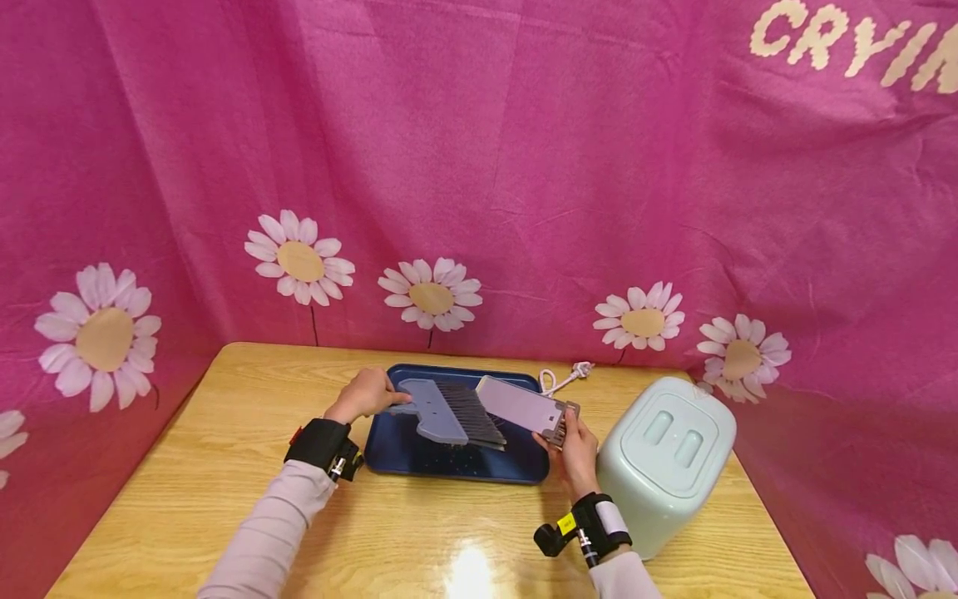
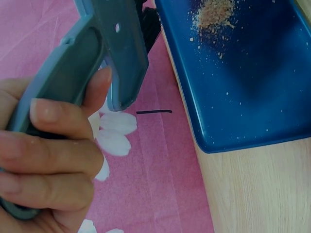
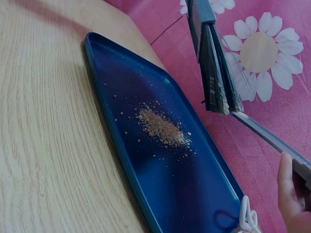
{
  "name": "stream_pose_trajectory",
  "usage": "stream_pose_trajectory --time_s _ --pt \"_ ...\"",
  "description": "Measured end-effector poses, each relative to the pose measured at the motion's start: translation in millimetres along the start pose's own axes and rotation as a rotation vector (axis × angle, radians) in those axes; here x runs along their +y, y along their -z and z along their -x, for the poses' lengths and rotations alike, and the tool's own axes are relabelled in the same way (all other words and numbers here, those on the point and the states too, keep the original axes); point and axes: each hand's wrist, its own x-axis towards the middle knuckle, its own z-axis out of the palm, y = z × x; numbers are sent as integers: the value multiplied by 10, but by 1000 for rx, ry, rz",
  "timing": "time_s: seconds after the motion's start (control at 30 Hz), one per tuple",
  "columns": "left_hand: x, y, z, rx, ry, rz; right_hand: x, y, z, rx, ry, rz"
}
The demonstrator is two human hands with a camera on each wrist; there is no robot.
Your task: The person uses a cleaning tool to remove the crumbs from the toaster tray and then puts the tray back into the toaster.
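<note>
Pale wood-grain bench (image 1: 397, 532): nearest, carrying the other things.
Mint-green, rounded, lidded plastic container (image 1: 666, 474): upright on the bench's right side.
Right hand (image 1: 578, 453): just left of the container; fingers clamped on the darker, slotted end of a flat, lilac rectangular plate (image 1: 516, 403).
Plate's long axis: slants leftward and away from the right hand, free end toward the brush.
Left hand (image 1: 367, 395): fingers curled round the handle of a grey-blue plastic brush (image 1: 434, 412) with dark bristles (image 1: 471, 412).
Brush's place: held above a shallow, navy rectangular tray (image 1: 389, 449).
Brush's aim: handle leftward, bristles rightward; broad head crosswise to the handle. Bristle tips appear to touch the plate's free end.
Step, judged: bristles being worked against the plate.
Next move, judged: calls for a steady plate and a light stroke kept inside the tray's rim.
Tan crumbs (image 3: 163, 128): loose heap in the tray, specks around it.
White cord with plug (image 1: 582, 371): by the tray's far right corner.
Pink daisy-print cloth (image 1: 509, 166): hangs behind.
</note>
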Motion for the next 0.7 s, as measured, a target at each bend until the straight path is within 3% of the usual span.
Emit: stream_pose_trajectory --time_s 0.37,0.5,0.63,0.7 --pt "-22 82 52 -23 -43 -4 18 37 -32 -19 -4 -15" --pt "-32 108 72 -21 -28 -20 -234 -91 203 -33 4 24" --pt "-55 171 96 -4 -63 -20 -173 -64 125 -3 -6 8" --pt "-63 201 97 13 -95 -1 29 63 -59 -8 9 -26"
